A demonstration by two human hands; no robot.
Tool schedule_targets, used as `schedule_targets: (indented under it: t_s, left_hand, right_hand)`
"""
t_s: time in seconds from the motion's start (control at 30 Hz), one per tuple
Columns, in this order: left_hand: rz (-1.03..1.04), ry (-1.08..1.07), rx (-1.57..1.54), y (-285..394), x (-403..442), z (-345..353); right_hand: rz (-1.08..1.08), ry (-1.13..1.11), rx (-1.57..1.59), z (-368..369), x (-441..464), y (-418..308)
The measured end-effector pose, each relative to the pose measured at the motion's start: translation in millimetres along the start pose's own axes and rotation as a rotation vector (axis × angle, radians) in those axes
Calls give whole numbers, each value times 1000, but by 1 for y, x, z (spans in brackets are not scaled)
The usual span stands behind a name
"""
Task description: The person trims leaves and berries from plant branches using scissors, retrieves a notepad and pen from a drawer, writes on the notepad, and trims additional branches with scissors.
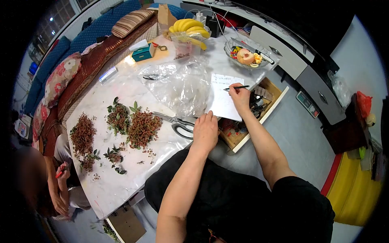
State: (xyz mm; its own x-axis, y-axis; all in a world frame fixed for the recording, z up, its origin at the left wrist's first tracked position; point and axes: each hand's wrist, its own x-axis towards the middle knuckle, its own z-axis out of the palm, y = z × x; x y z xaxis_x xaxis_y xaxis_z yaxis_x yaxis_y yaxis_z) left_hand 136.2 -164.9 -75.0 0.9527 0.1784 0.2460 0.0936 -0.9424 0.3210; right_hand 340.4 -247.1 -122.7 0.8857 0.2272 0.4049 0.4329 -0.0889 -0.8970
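Note:
My right hand (240, 97) grips a dark pen (242, 87), its tip on a white sheet of paper (223, 104). Several short lines of handwriting show near the top of the sheet. My left hand (205, 131) lies flat with fingers stretched out, at the sheet's lower left corner. Just left of it are large scissors (180, 124) with grey and black handles, their blades pointing left. A crumpled clear plastic bag (182, 87) spreads above the scissors. Below the sheet, an open drawer (265, 118) sticks out from the table, holding small mixed items that are hard to make out.
Piles of reddish berry sprigs (144, 128) and loose leaves lie on the white table (121, 89). Bananas (189, 27), a green tissue box (143, 52) and a glass fruit bowl (247, 58) with a knife on it stand farther back. Another person's hand (63, 172) holds something red at the left.

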Motion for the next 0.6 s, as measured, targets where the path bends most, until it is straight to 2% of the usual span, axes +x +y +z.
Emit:
schedule_targets:
  t_s: [0.17,0.47,0.6]
  left_hand:
    - [-20,-35,-3,1,1,-2]
    - [-9,-21,3,0,1,-2]
    - [-17,-30,4,1,0,-2]
  right_hand:
    - [20,-16,87,-1,2,3]
    - [-48,42,-84,-2,3,5]
    - [-10,10,13,-2,2,3]
